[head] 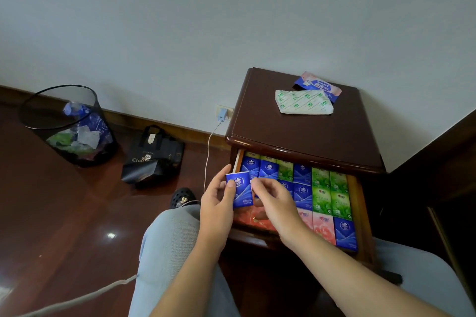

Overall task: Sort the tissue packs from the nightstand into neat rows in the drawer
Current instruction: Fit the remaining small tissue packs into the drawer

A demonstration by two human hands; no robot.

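My left hand (217,201) grips a small blue tissue pack (242,192) upright above the front left corner of the open drawer (360,203). My right hand (274,201) reaches over the drawer just right of that pack, fingertips at its edge; whether they pinch it I cannot tell. Inside the drawer lie rows of blue packs (302,195), green packs (331,194) and pink packs (323,226). On the dark nightstand top (309,131) rest a white-and-green pack (304,101) and a blue-and-pink wipes pack (319,86).
A mesh waste bin (68,125) with wrappers stands on the wooden floor at left. A black bag (152,154) lies by the wall. A charger (221,114) with a white cable hangs beside the nightstand. A dark shoe (183,197) sits near my knee.
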